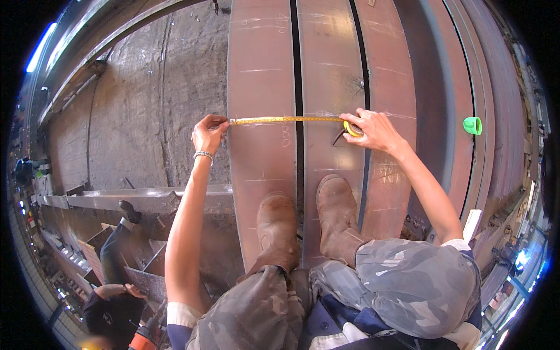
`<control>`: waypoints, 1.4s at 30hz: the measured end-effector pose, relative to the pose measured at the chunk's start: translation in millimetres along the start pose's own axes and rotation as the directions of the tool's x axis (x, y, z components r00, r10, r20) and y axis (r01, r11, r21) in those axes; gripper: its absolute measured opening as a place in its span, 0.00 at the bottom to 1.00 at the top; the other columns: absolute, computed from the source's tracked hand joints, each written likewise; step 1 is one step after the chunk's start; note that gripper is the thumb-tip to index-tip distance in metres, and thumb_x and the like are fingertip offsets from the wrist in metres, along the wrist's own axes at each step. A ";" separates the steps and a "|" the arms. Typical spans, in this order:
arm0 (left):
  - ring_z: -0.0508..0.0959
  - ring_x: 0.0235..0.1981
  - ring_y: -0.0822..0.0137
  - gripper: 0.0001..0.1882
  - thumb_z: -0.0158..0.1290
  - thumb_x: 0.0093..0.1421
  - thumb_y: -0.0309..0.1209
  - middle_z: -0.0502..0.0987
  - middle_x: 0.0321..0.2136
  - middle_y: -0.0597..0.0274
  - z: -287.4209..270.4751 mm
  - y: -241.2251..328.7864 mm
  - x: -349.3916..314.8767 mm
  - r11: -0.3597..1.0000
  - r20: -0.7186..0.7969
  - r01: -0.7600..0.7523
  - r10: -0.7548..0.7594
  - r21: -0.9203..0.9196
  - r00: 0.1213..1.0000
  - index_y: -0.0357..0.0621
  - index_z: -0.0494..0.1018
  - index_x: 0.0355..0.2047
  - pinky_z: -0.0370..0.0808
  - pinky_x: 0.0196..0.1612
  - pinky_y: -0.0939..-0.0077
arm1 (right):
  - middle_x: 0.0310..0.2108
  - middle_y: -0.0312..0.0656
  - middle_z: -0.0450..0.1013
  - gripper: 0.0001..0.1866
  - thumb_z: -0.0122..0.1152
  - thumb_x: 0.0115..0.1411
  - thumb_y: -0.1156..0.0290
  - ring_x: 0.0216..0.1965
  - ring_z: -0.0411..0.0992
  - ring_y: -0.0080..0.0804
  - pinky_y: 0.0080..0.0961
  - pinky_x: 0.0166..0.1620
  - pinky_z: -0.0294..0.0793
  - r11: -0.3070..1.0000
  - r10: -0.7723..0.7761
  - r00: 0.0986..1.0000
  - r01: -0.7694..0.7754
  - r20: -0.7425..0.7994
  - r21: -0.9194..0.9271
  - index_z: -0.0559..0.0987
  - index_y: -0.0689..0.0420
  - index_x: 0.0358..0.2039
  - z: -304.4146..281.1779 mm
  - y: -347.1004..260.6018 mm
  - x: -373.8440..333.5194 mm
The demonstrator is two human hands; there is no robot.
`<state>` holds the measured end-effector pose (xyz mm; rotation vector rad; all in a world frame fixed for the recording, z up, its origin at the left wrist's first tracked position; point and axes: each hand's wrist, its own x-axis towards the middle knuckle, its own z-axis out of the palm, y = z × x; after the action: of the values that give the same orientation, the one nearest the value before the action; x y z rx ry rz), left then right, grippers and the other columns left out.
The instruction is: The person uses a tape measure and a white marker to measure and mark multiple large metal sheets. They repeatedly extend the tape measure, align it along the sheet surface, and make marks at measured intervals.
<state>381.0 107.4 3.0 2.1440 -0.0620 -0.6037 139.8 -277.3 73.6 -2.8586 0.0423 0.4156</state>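
Note:
A yellow tape measure (pixel 353 129) sits in my right hand (pixel 373 129), its blade (pixel 280 119) drawn out to the left across two brown steel beams. My left hand (pixel 209 133) pinches the blade's end at the left edge of the left beam (pixel 259 70). The blade spans the dark gap and reaches the middle beam (pixel 331 64), where the tape's case rests near its right edge. White chalk marks and thin scribed lines show on the beams. A short dark strap hangs off the case.
My brown boots (pixel 279 219) stand on the beams. A third flat beam (pixel 388 64) lies to the right, with a green cup-shaped thing (pixel 472 125) on steel farther right. Lower left, another person (pixel 114 309) is beside steel plates, near an orange tool (pixel 142 340).

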 end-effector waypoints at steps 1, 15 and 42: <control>0.85 0.33 0.70 0.13 0.66 0.61 0.32 0.86 0.38 0.58 1.2 -0.4 -0.3 1.000 -0.007 -0.008 0.008 0.004 1.000 0.42 0.83 0.45 0.83 0.33 0.76 | 0.34 0.49 0.75 0.29 0.63 0.61 0.45 0.35 0.79 0.47 0.43 0.37 0.79 0.998 -0.006 1.000 0.007 -0.008 0.057 0.80 0.46 0.58 -0.6 -1.1 -0.3; 0.82 0.47 0.59 0.37 0.68 0.59 0.36 0.80 0.47 0.54 84.7 90.5 -122.9 0.893 0.628 -0.337 0.450 -0.299 0.635 0.41 0.64 0.65 0.80 0.47 0.65 | 0.44 0.59 0.77 0.32 0.59 0.68 0.41 0.47 0.79 0.46 0.43 0.50 0.75 0.158 0.396 0.908 -0.217 0.139 0.963 0.68 0.60 0.49 31.0 -143.2 -16.6; 0.83 0.35 0.49 0.12 0.66 0.54 0.36 0.80 0.34 0.57 57.5 99.5 -38.8 0.439 0.572 -0.642 0.298 0.629 0.764 0.51 0.87 0.38 0.81 0.40 0.56 | 0.24 0.34 0.79 0.10 0.63 0.67 0.66 0.26 0.77 0.21 0.26 0.31 0.74 0.237 0.838 0.545 -0.326 -0.023 0.915 0.80 0.55 0.45 73.5 18.7 -50.8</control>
<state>338.4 13.6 67.1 2.6198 -1.4065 -0.7053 69.6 -277.3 15.2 -1.6885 1.2064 -0.2801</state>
